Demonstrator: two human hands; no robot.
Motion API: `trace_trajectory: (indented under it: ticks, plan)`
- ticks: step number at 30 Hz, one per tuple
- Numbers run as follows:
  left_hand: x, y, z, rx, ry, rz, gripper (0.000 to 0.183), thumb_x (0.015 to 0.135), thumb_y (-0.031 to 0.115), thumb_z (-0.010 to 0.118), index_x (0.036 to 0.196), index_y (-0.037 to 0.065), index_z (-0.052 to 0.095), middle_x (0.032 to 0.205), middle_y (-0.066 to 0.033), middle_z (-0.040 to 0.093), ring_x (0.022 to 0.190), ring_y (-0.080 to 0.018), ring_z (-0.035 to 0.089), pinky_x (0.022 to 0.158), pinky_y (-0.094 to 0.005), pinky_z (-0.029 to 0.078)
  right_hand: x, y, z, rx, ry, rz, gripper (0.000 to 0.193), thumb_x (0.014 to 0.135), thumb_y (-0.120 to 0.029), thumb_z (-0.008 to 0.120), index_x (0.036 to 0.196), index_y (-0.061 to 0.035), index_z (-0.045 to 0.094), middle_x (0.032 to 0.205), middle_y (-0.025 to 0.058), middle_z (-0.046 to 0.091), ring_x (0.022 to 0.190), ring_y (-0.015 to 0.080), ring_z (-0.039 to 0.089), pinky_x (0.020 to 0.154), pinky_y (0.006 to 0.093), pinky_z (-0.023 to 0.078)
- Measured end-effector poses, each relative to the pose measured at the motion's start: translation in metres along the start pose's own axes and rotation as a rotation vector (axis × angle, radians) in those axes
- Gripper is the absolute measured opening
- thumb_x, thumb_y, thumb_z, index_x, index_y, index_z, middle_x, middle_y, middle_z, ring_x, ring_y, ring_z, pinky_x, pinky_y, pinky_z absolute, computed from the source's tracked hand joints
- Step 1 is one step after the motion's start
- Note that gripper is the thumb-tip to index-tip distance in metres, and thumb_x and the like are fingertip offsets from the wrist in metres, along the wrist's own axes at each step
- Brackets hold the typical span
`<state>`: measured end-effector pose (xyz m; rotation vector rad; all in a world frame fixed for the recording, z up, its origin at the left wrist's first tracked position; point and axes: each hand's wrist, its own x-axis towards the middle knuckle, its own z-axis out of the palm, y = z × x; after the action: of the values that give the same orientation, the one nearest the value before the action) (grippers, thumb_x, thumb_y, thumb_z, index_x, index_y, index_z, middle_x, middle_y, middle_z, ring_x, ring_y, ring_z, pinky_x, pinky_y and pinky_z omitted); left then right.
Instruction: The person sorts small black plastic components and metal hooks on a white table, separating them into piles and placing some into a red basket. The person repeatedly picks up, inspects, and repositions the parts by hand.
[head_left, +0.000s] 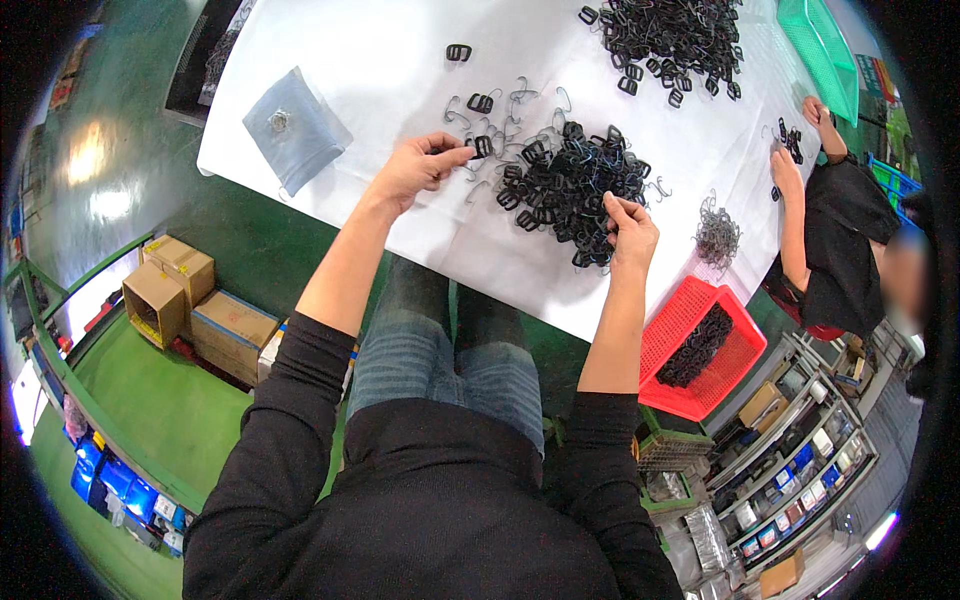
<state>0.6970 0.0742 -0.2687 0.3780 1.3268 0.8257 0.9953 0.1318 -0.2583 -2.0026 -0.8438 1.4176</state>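
Table [400, 90]: white-topped, spread wide, edges bent by the lens, with a corner at left.
Near buckles [570, 190]: black, heaped in a loose mound close to the front edge, right of centre.
Far buckles [675, 45]: also black, heaped at the far right, cut off at the top of view.
Hooks [522, 95]: thin, greyish, curved, scattered just left of the near mound.
Loose buckles [458, 53]: black, one well apart on the far side, another among the hooks.
Bag [310, 150]: flat, bluish, set at left, with a pale clump [281, 122] at its middle; inside or on top, impossible to tell.
Hook heap [718, 238]: grey, tangled, near the right corner.
Small cluster [790, 140]: more black buckles, toward the right edge.
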Motion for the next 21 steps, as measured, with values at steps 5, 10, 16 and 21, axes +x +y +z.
trace_trajectory:
  ticks: [5,10,16,21]
  plan:
    - [0.004,-0.016,0.039,-0.178,-0.05,-0.052,0.014,0.085,0.018,0.066,0.091,0.009,0.058,0.081,0.0006,0.062,0.06,-0.0029,0.046,0.047,-0.0173,0.032,-0.01,-0.004,-0.003,0.213,-0.111,0.053,0.019,0.074,-0.015,0.077,0.082,-0.004,0.064,0.07,-0.0013,0.057,0.058,0.0048,0.047,0.043,0.018,0.03]
    - [0.006,-0.029,0.085,-0.257,-0.031,-0.003,0.016,0.085,0.017,0.065,0.095,0.008,0.056,0.082,-0.0019,0.063,0.062,-0.005,0.05,0.047,-0.0187,0.035,-0.025,-0.015,-0.005,0.167,-0.227,0.006,0.018,0.075,-0.014,0.076,0.083,-0.0033,0.064,0.068,-0.002,0.056,0.055,0.0045,0.047,0.043,0.0176,0.029]
    - [0.002,-0.031,0.13,-0.256,-0.082,0.02,0.021,0.087,0.019,0.063,0.101,0.006,0.054,0.077,-0.0013,0.059,0.063,-0.0082,0.054,0.05,-0.0224,0.041,-0.04,-0.032,-0.006,0.137,-0.347,0.005,0.017,0.076,-0.014,0.075,0.084,-0.0021,0.066,0.065,-0.002,0.056,0.053,0.0037,0.046,0.042,0.0171,0.029]
    - [-0.003,-0.033,0.144,-0.268,-0.199,0.029,0.014,0.09,0.017,0.058,0.096,0.006,0.054,0.078,-0.0033,0.062,0.061,-0.0081,0.053,0.048,-0.0221,0.04,-0.04,-0.034,-0.009,0.122,-0.26,-0.037,0.02,0.075,-0.016,0.076,0.085,-0.0021,0.067,0.065,-0.0021,0.056,0.052,0.0039,0.046,0.042,0.017,0.029]
